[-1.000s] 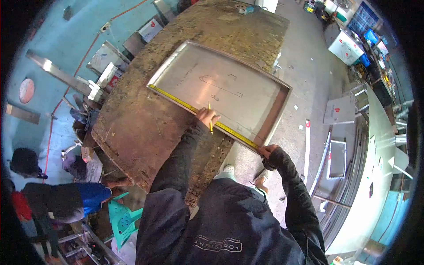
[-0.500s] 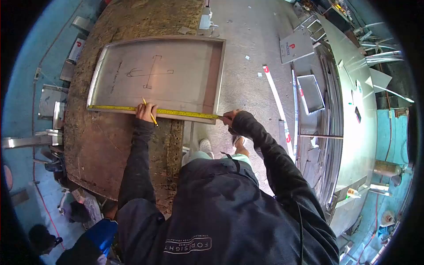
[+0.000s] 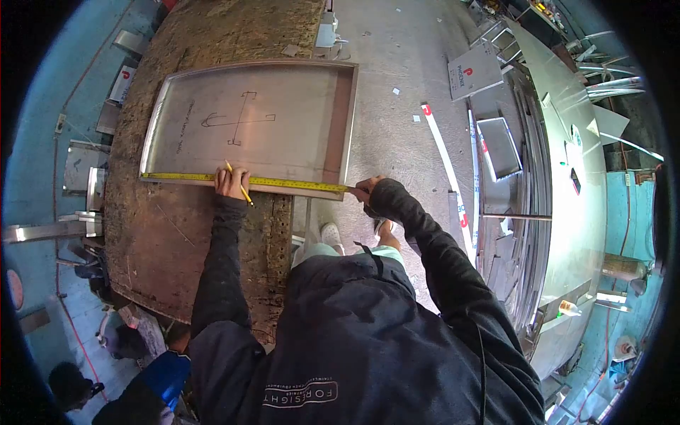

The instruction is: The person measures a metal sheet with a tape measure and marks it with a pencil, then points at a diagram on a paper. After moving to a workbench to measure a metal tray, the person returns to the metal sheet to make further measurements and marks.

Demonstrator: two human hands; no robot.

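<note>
A shallow metal tray [image 3: 297,92] with raised edges lies on the worn workbench, with dark line drawings and writing marked on its inner face. Along its near edge stretches the yellow blade of a tape measure [image 3: 297,183]. My left hand [image 3: 231,184] is closed around a yellow pencil [image 3: 246,195] and rests on the blade near the tray's edge. At the tray's right corner, my right hand [image 3: 364,190] grips the right end of the tape measure; the fingers mostly hide its case.
The tray sits on a scarred brown workbench [image 3: 163,241]. To the right stand a white-topped table [image 3: 570,234], long metal strips and a Phoenix-marked panel [image 3: 473,73]. Another person [image 3: 159,379] in blue is at the lower left.
Both hands keep their hold, with the tape still along the tray's near edge. Only a slight shift of the camera view shows.
</note>
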